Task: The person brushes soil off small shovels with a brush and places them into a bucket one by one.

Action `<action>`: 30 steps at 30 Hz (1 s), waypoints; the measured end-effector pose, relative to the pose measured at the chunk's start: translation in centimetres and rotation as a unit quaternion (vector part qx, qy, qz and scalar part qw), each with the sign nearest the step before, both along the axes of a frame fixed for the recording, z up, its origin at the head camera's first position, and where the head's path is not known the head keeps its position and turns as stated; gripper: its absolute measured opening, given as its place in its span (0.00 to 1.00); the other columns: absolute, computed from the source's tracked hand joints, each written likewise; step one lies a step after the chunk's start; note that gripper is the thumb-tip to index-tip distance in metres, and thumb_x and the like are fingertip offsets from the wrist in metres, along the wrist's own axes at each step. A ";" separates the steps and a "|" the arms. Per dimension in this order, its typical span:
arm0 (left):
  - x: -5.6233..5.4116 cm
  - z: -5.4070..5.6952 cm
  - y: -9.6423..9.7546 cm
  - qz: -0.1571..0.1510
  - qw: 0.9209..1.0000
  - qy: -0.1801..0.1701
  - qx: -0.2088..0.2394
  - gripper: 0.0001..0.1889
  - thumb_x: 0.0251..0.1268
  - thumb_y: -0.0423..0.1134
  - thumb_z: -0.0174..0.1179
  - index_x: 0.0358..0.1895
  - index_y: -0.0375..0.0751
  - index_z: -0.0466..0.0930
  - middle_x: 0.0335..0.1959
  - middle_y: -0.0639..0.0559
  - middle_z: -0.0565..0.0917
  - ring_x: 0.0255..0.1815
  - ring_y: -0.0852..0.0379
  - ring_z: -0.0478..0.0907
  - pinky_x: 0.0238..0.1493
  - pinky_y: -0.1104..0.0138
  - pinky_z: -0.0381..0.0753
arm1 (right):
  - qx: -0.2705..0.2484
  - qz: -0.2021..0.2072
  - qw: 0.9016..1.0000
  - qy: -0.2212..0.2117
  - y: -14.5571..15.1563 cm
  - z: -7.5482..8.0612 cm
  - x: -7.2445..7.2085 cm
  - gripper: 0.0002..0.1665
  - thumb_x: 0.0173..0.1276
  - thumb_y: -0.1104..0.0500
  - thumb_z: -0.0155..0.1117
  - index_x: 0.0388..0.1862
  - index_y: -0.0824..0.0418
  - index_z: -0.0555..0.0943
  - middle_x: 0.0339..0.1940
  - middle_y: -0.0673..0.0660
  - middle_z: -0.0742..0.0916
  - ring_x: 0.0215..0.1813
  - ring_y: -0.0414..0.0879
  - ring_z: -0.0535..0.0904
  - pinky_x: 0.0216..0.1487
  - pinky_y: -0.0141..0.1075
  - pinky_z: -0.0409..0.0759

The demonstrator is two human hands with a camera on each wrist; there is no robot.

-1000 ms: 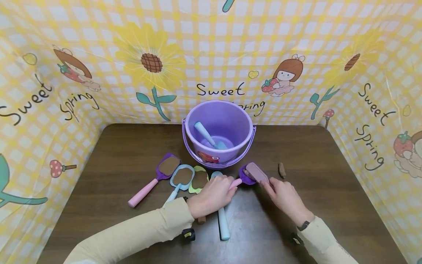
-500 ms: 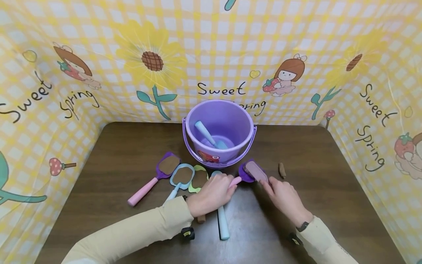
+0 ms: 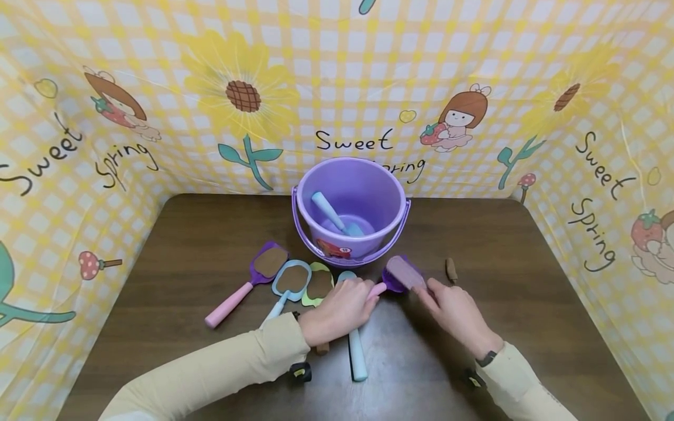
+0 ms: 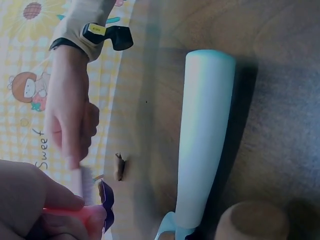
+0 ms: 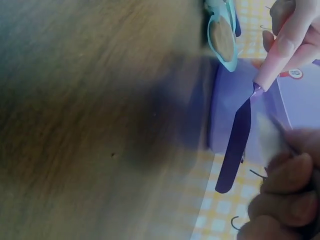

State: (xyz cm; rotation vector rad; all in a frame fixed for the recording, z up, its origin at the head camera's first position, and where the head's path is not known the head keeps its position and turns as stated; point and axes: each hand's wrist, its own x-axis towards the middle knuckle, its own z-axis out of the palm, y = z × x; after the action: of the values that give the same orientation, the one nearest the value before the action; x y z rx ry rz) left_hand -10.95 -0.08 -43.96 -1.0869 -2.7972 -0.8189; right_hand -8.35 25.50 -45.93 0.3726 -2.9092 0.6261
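Observation:
My left hand [image 3: 342,310] grips the pink handle [image 3: 376,290] of a toy shovel with a purple blade [image 3: 392,283], lifted in front of the bucket. My right hand [image 3: 460,313] holds a lilac brush [image 3: 404,273] by its end, its head overlapping the purple blade in the head view. The right wrist view shows the blade [image 5: 235,145] nearly edge-on, the brush blurred beside it. Bristles of the brush [image 4: 86,185] show in the left wrist view. Under my left hand lies another shovel with a light blue handle [image 3: 357,356].
A purple bucket [image 3: 389,216] at the back holds a light blue shovel [image 3: 326,210]. Left of my hands lie a purple shovel [image 3: 258,275], a light blue one [image 3: 276,304] and a green one [image 3: 309,302], with brown clay-like material on their blades. A brown piece [image 3: 451,270] lies at right.
The brush has turned and shifted slightly left across the purple blade, covering more of it. My left hand has stayed in place with its shovel.

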 end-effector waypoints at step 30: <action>-0.1 0.6 0.0 0.001 0.999 -0.040 0.013 0.11 0.75 0.35 0.62 0.30 0.39 0.78 0.21 0.54 0.71 0.24 0.57 0.71 0.27 0.63 0.75 | -0.009 -0.025 0.999 -0.018 0.9 -0.6 -0.5 0.19 0.78 0.54 0.65 0.27 0.57 0.71 0.16 0.47 0.67 0.18 0.42 0.65 0.20 0.36 0.64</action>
State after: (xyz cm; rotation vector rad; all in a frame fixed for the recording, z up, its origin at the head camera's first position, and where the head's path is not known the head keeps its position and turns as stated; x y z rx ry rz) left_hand -11.07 -0.09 -43.32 -1.0720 -2.8434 -0.9147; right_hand -8.82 26.37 -46.49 0.2887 -2.9336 0.6584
